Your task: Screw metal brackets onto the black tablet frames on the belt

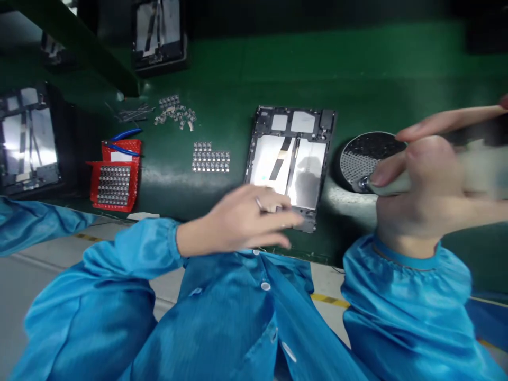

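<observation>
1. holds a pale tool [482, 169] in the right hand [424, 193], with fingers closed around the blurred body.
2. points its shiny tip [364, 183] leftward at the lower rim of a round dish [357, 166]; cannot tell contact from a slight gap.
3. holds the left hand [242, 217] over the lower edge of an open tablet [309, 182], with blurred fingers half-curled and loosely apart; cannot tell a tiny piece between fingertips from an empty pinch.
4. has the tablet flat on the green bench [226, 119], directly in front, just left of the dish, with its inside facing up.
5. wears a metal ring [259, 202] on the left hand and a shiny blue smock [222, 309].
6. has, left of the tablet, small parts in rows [211, 160], and farther back a loose heap [174, 112] beside thin dark strips [137, 114].
7. has farther left some red bubble wrap [94, 185] under a grid of components [114, 185], with a blue-handled tool [126, 134] across the top.
8. has another open device [159, 26] at back left.
</observation>
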The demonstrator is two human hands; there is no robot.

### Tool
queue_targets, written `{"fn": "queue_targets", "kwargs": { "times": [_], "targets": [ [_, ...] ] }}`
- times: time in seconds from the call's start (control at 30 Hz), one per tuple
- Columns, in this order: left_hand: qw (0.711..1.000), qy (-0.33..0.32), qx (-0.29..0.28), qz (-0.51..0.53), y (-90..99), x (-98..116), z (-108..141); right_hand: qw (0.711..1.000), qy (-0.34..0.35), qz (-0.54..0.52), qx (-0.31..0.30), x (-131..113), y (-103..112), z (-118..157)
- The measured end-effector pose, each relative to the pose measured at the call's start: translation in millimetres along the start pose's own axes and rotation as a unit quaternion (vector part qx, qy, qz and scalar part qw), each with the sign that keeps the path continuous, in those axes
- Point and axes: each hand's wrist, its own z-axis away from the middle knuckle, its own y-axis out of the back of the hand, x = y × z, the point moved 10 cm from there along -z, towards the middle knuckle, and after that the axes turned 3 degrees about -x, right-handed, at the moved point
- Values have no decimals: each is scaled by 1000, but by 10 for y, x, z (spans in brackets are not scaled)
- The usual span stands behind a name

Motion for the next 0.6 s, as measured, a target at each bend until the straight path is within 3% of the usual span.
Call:
{"fn": "queue_targets", "kwargs": {
  "times": [0.07,0.13,0.2,0.3,0.37,0.43,0.47,0.53,0.57,0.6],
  "targets": [
    [993,-54,-84,-55,-284,179,90,1000,14,-8,-8,-60,-28,-7],
    [990,-28,-88,-106,-393,29,35,1000,9,-6,-6,-64,-43,-23],
    [990,17,-68,-126,-412,-319,-225,1000,-3,-3,9,-28,-44,-38],
    [987,107,-39,-113,-335,-1101,-886,999,8,-41,23,5,-66,-50],
    [978,193,23,-70,-95,-1712,-1289,997,17,-67,30,30,-82,-53],
    [959,255,113,-42,307,-2229,-1499,996,22,-79,37,48,-90,-58],
    [927,317,200,-4,600,-2509,-1432,996,23,-82,40,54,-93,-62],
    [849,420,316,49,1082,-2939,-1129,995,26,-83,42,51,-101,-76],
    [820,457,335,88,1236,-3106,-972,995,26,-83,41,47,-106,-84],
    [813,466,329,118,1358,-3219,-872,996,25,-82,40,46,-109,-92]
  ]
}}
